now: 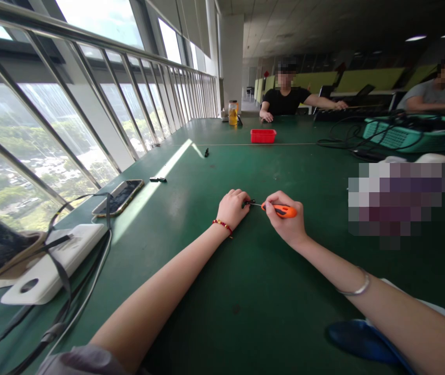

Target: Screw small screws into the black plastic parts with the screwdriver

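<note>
Near the middle of the green table (191,291), my left hand (233,208) rests on the surface with its fingers closed around a small black part (249,202). The part's exact kind is too small to make out. My right hand (288,221) grips a screwdriver (285,210) with an orange and black handle. Its thin metal shaft points left and its tip meets the black part at my left fingertips. Farther off on the left lie more small black pieces (158,179), and another dark piece (207,152) sits beyond them.
At left are a phone (123,197), a white power strip (58,263) and loose cables. A red tray (263,136) and a jar (233,113) stand toward the far end, where a person (287,99) sits. A teal basket (398,136) is at right, a blue object (359,338) near my right forearm.
</note>
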{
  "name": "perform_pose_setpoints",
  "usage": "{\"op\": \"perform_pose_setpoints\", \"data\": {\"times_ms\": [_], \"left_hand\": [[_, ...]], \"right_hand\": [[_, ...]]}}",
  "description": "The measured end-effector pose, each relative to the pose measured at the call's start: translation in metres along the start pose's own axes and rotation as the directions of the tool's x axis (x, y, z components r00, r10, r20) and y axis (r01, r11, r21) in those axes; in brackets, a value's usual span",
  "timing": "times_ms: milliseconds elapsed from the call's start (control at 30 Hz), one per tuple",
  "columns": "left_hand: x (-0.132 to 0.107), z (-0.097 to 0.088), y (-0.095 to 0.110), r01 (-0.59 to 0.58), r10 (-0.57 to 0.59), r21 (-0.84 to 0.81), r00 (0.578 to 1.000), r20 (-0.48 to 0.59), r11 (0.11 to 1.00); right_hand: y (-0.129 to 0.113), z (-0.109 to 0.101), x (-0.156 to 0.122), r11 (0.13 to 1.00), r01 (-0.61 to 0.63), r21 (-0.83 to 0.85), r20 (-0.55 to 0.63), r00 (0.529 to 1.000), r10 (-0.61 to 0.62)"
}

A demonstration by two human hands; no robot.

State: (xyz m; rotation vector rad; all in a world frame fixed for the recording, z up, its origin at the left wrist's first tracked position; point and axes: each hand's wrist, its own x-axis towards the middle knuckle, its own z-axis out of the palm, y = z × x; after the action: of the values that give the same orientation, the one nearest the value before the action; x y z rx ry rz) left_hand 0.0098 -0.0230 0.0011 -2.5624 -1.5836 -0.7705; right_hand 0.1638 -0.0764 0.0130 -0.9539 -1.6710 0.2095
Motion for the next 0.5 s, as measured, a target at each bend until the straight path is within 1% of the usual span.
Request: {"op": "perform_pose_setpoints", "data": {"times_ms": [333,500], "left_hand": [[-0.0005,-0.0019,0.0019,-0.02,0.02,0.005,1.0,0.003,1.0],[-0.0001,-0.0013,0.0013,-0.022,0.022,0.008,1.0,0.004,1.0]], "right_hand": [[-0.0002,-0.0005,0.001,0.999,-0.035,-0.02,0.027,0.999,0.035],[-0.0019,0.0012,0.0028,0.996,-0.09,0.02,0.012,0.996,0.09]]}}
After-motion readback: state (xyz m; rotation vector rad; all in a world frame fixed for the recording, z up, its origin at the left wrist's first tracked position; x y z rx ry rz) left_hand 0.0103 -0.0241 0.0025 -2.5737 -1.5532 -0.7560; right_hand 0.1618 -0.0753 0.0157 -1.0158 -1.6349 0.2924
